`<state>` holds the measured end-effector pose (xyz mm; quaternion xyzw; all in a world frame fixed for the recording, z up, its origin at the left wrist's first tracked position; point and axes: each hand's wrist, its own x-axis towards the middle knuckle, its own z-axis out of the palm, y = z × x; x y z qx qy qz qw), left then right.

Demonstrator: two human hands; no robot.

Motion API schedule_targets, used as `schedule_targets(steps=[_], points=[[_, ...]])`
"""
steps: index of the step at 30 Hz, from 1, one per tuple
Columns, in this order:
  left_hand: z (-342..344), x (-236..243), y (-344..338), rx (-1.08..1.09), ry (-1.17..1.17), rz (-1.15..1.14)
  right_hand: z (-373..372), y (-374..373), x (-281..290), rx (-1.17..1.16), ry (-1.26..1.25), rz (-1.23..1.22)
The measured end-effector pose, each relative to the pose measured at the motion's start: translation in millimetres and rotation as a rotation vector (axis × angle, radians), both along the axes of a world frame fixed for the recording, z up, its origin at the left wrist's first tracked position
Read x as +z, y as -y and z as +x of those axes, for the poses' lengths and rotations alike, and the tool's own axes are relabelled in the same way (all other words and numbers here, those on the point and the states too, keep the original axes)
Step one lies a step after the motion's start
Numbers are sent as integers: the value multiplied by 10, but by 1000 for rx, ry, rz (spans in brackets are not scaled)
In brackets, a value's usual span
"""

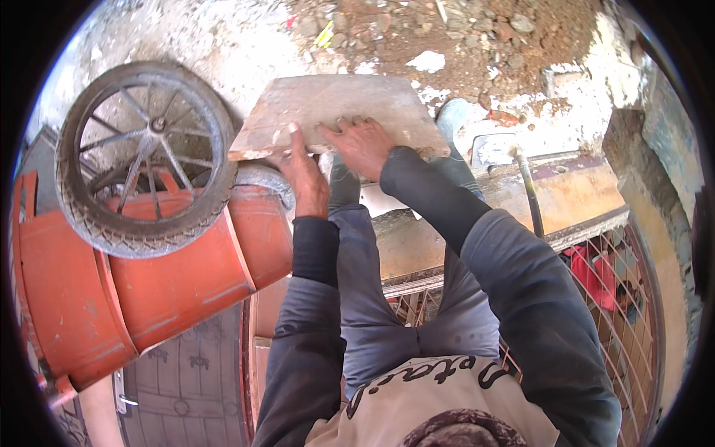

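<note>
A worn, flat wooden board (328, 97) lies in front of me, its near edge toward my body. My left hand (305, 179) is closed on the near edge at the left, thumb on the upper face; its other fingers are partly hidden. On the board's upper face, right of the left hand, rests my right hand (363, 145) with its fingers spread. The board covers part of my shoes and whatever is beneath it.
A spoked wheel (158, 125) with a treaded tyre stands at left, against an orange-red ribbed metal body (171, 276). Rubble and soil (477, 45) lie beyond the board. A long-handled tool (530, 190) leans at right, near a metal grille (607, 313) below. A broken wall edge (648, 179) borders the right.
</note>
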<state>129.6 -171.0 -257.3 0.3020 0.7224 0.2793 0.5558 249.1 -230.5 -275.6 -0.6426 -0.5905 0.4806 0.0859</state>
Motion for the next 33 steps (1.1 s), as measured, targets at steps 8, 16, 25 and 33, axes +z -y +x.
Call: schedule_targets(steps=[8,16,25,33], points=[[-83,435,-546,-1710,-1096,508,378,-274,-29,-60,-104,-72],[38,152,-974,-1884,-947,479,1717,395,-99,-862,-206,68],[258,52,-1052,-1993,-954,493,3980,3208,-2638,-860,583,-748],[232,171,-879,-2034,-978,480,4871,3684,-3353,-975,563,-565]])
